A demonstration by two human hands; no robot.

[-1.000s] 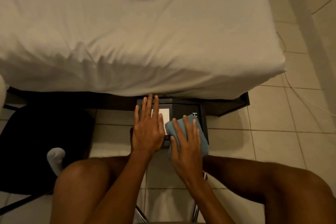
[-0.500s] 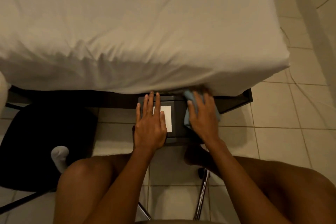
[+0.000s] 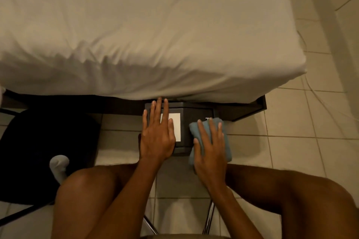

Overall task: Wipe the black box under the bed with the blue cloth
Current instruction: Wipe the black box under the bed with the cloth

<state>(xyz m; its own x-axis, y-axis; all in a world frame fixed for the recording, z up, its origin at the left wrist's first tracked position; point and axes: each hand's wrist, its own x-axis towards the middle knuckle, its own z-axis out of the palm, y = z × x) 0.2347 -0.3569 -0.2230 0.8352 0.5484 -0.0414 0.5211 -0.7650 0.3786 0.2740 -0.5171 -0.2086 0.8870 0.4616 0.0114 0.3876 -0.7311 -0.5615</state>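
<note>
The black box (image 3: 196, 116) sits on the tiled floor, half under the bed (image 3: 136, 35), with a white label (image 3: 177, 126) on its top. My left hand (image 3: 157, 134) lies flat on the box's left part, fingers straight and reaching toward the mattress edge. My right hand (image 3: 210, 149) presses the folded blue cloth (image 3: 226, 141) flat against the box's near right corner, fingers spread over it. The far end of the box is hidden under the sheet.
A dark bed frame (image 3: 248, 108) runs under the mattress. A black chair seat (image 3: 44, 153) stands at the left with a white sock (image 3: 59, 167) on it. My bare knees fill the foreground, above chrome chair legs (image 3: 209, 217). Tiled floor (image 3: 291, 141) lies at the right.
My right hand has drawn the blue cloth back from the far end of the box, near the mattress, to its near right corner. The left hand stays flat on the box.
</note>
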